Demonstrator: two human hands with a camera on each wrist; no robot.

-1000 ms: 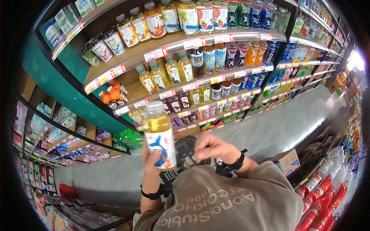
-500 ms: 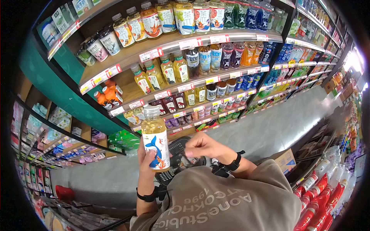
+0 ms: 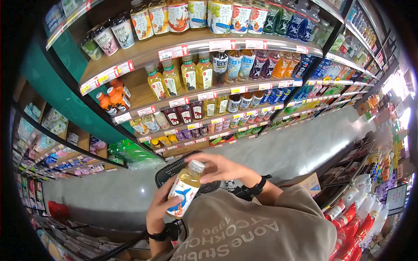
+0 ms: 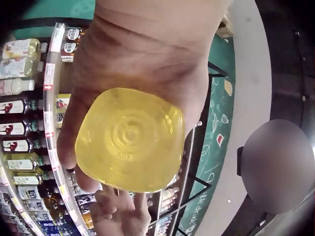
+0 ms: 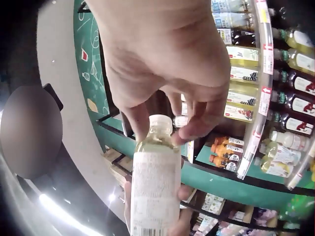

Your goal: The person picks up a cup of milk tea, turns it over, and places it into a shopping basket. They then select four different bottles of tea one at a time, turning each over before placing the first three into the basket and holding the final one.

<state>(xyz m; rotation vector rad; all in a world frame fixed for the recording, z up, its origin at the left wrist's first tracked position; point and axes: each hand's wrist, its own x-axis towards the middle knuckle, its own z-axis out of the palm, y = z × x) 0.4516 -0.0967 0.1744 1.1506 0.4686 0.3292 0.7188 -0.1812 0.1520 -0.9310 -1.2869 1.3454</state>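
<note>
A clear plastic drink bottle (image 3: 185,191) with pale yellow liquid, a white cap and a blue whale-tail label tilts in front of the person's shirt. My left hand (image 3: 162,206) grips its lower body, thumb across the label. From the left wrist view the bottle's yellow base (image 4: 130,140) faces the camera and covers part of the left palm. My right hand (image 3: 222,167) reaches over the top, fingers and thumb around the neck and shoulder. In the right wrist view, the thumb and fingertips of the right hand (image 5: 167,73) lie on either side just below the cap (image 5: 160,120).
Shelves of bottled drinks (image 3: 178,80) curve along the front. A dark basket (image 3: 172,172) stands below the hands. At lower right are red-packaged bottles (image 3: 348,230), with a cardboard box (image 3: 309,185) nearby. The grey floor (image 3: 278,152) runs between the shelves.
The left hand has lowered the bottle and tilted its top to the right. The right hand, earlier apart with curled fingers, has come to the bottle's neck. The head view has shifted slightly.
</note>
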